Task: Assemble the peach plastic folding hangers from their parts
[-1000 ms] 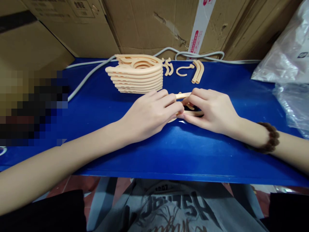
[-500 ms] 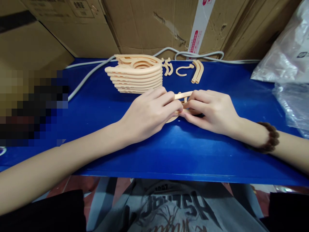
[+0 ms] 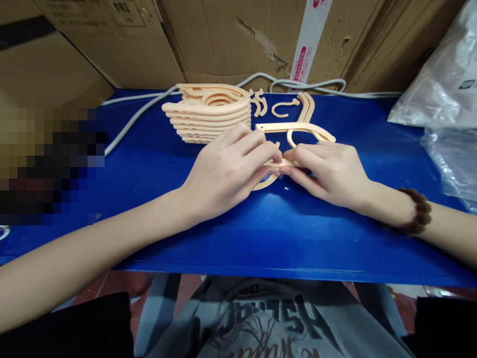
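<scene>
On the blue smooth-topped table (image 3: 298,233), beyond my hands, I see a stack of curved cream plastic frames (image 3: 212,117), a cream plastic hook (image 3: 288,103) and bent cream strips (image 3: 306,105). My left hand (image 3: 231,166) and right hand (image 3: 330,171), nearly meeting, pinch the slim cream plastic piece (image 3: 285,162) between their fingertips.

Qty check: hgr stack (image 3: 210,117) was 1, min 7 layers showed, exact no. unclear. Loose hook (image 3: 287,104) was 1. Loose bent arms (image 3: 308,108) were 2. Small curved pcs (image 3: 264,105) looked like 2. In-hand hgr (image 3: 294,128) was 1, pt count hidden by fingers. Bracelet (image 3: 415,213) was 1, tbl (image 3: 298,238) 1. Plastic bags (image 3: 436,84): min 1, total unclear.
</scene>
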Tool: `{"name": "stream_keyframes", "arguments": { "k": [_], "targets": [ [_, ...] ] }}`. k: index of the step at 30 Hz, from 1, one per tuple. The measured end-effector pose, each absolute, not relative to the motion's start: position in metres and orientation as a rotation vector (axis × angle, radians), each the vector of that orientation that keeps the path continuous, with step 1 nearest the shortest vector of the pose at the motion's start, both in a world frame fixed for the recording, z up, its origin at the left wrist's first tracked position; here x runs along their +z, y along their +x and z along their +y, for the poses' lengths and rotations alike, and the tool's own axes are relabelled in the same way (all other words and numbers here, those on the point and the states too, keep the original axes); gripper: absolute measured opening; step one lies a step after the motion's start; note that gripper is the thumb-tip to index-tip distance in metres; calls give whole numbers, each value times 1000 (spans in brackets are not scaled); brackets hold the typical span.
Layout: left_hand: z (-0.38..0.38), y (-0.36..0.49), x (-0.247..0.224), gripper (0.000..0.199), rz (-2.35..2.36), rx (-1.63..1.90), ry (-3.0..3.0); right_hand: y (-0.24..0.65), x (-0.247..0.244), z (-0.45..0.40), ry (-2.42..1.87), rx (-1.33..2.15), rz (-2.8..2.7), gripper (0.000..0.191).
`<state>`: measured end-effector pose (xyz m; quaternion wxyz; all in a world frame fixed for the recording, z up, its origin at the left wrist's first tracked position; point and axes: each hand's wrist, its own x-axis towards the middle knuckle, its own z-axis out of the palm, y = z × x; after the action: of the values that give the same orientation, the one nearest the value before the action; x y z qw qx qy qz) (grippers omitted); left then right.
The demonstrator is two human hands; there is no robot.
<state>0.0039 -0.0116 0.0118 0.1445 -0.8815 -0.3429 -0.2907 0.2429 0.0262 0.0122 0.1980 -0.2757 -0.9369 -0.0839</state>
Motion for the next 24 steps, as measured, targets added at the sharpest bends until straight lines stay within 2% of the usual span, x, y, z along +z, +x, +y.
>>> {"name": "stream_keyframes", "arguments": {
  "k": [6, 11, 13, 16, 18, 21, 24],
  "targets": [
    [-15, 5, 17, 20, -1044, -896, -2506, 245, 9, 28, -915, -160, -2557, 47],
    [-17, 7, 15, 21, -673, -780, -2705, 247, 6, 32, -932, -149, -2549, 47],
    [-16, 9, 9, 29, -640, -662, -2789, 247, 5, 33, -937, -149, -2544, 48],
    [-15, 9, 0, 50, -667, -527, -2893, 247, 6, 34, -958, -131, -2528, 48],
    [-14, 8, -3, 56, -689, -476, -2939, 246, 6, 35, -970, -118, -2521, 47],
    [-13, 8, -3, 56, -710, -450, -2952, 246, 7, 34, -993, -114, -2490, 44],
    [-14, 8, 1, 46, -728, -455, -2884, 245, 7, 32, -1023, -120, -2459, 42]
  ]
}}
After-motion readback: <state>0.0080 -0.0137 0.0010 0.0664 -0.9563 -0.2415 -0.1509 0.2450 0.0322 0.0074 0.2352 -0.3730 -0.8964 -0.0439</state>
